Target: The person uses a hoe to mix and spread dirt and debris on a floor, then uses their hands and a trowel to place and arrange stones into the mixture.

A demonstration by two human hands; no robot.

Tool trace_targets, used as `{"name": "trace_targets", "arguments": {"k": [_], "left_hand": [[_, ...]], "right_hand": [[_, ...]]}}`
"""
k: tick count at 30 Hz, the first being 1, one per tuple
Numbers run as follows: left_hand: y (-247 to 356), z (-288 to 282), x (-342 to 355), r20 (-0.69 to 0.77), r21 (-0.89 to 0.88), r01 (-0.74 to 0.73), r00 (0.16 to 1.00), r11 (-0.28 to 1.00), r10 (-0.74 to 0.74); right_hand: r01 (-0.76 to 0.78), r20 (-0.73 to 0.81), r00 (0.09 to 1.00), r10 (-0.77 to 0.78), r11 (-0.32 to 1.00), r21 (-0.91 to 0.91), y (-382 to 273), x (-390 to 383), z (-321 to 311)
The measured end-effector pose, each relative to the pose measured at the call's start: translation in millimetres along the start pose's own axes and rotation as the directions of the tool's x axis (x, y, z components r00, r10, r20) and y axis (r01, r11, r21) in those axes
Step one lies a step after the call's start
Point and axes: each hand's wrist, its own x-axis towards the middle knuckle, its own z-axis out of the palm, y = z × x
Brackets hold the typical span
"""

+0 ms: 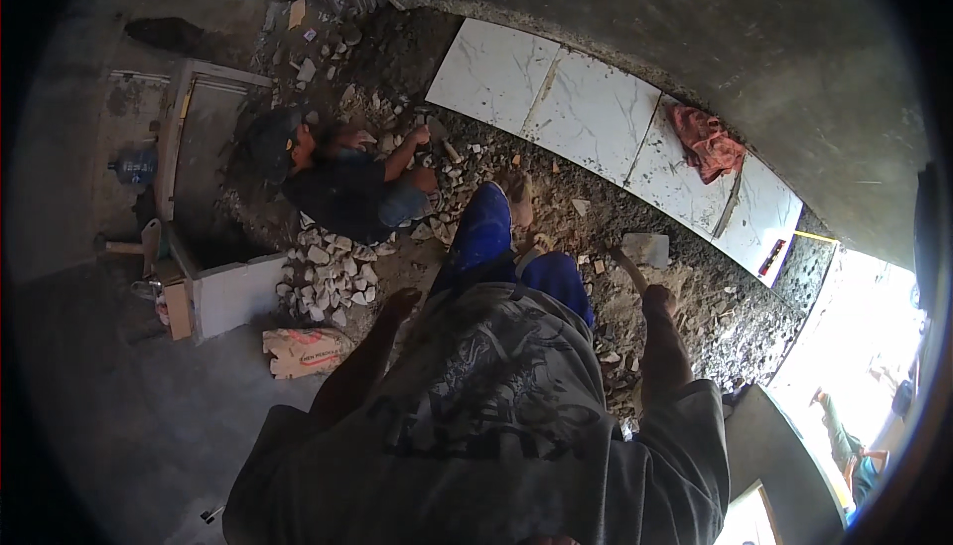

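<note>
My right hand [659, 299] is closed round the wooden handle [627, 269] of a hoe. Its flat, pale, squarish blade [645, 249] rests at the rubble beside the row of white marbled tiles. On the other side of my body, my left hand [402, 302] hangs low near a heap of broken white stones [328, 277]. Shadow hides how its fingers are set, and nothing shows in it. Below me are my legs in blue trousers [483, 227], with a bare foot [519, 203] on the dirt.
A co-worker [342, 188] crouches among stones at left, one hand by a hammer-like tool [447, 143]. White tiles [596, 98] line the wall, with a red cloth [707, 143] on them. Left are a low walled box [238, 295] and a torn paper bag [305, 351].
</note>
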Motion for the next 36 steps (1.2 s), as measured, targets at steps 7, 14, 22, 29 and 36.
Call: {"name": "trace_targets", "arguments": {"k": [7,14,22,29,36], "left_hand": [[-31.2,2.3,17.0,0.108,-0.214,0.110,0.990,0.970,-0.089],[-28.4,13.3,30.9,0.025,-0.455,-0.071,0.995,0.887,0.093],[-79.3,-12.6,44.8,0.023,0.485,-0.753,0.520,0.445,0.854],[-43.3,2.6,8.4,-0.055,0.231,-0.160,0.983,0.960,0.177],[-47.4,10.6,-11.8,0.137,0.191,-0.361,0.931,0.913,0.339]], "right_hand": [[0.077,-0.005,0.997,-0.077,0.995,-0.071,8.2,-3.7,6.6],[0.092,0.050,0.995,-0.086,0.988,-0.125,-7.6,-24.0,-15.1],[0.131,0.029,0.991,-0.128,0.980,-0.147,-9.3,-25.7,-9.6],[0.154,0.069,0.987,-0.144,0.972,-0.175,-8.3,-34.7,-12.5],[0.197,0.082,0.979,-0.186,0.967,-0.161,-4.0,-25.4,-28.4]]}}
